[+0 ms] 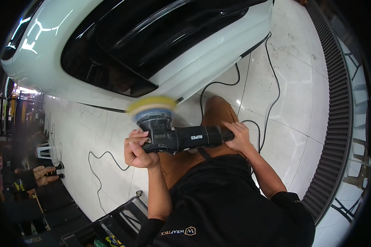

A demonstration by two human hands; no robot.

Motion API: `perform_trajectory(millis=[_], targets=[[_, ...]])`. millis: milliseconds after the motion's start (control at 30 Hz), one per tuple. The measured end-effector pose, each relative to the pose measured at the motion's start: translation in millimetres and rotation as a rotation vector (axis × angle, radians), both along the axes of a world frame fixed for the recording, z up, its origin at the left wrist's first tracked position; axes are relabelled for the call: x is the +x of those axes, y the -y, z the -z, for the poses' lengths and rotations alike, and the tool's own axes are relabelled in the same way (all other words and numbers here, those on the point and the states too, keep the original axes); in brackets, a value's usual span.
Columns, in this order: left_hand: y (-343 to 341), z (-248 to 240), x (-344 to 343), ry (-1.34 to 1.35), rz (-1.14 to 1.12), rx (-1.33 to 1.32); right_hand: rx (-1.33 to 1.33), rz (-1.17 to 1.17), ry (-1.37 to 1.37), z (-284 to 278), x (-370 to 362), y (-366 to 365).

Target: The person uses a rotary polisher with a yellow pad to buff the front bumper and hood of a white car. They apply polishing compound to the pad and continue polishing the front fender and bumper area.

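A black car polisher (191,138) lies crosswise in front of me, its head to the left. The yellow foam pad (151,103) on a blue backing plate faces the lower edge of the white car body (202,76). Its outline is smeared, and whether it touches the car I cannot tell. My left hand (140,150) is closed on the front of the polisher beside its head, thumb and fingers bent. Around the rear end of the body my right hand (240,136) is wrapped. A dark glossy panel (111,70) is set into the car above the pad.
Black cable (276,86) loops over the pale tiled floor (294,111), right of my knee and at left. A dark slatted strip (334,111) runs along the right. A black mesh-topped cart (127,214) stands lower left. Far left are a white stool (44,151) and another person (39,177).
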State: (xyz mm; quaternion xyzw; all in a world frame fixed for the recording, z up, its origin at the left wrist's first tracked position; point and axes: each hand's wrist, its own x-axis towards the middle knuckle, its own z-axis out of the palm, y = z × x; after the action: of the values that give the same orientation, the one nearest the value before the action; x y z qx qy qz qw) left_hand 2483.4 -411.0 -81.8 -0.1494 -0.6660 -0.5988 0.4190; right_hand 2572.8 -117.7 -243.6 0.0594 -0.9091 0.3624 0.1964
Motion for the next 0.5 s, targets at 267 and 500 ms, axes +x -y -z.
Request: perform_trajectory(millis=[267, 500], targets=[[-72.1, -25.8, 4.8, -0.051, 0.135, -0.318, -0.221, 0.041, 0.040, 35.2, -24.1, -25.8], [-164.8, -53.4, -26.5, -0.083, 0.235, -0.523, -0.581, 0.027, 0.239, 76.7, -26.9, -50.0]])
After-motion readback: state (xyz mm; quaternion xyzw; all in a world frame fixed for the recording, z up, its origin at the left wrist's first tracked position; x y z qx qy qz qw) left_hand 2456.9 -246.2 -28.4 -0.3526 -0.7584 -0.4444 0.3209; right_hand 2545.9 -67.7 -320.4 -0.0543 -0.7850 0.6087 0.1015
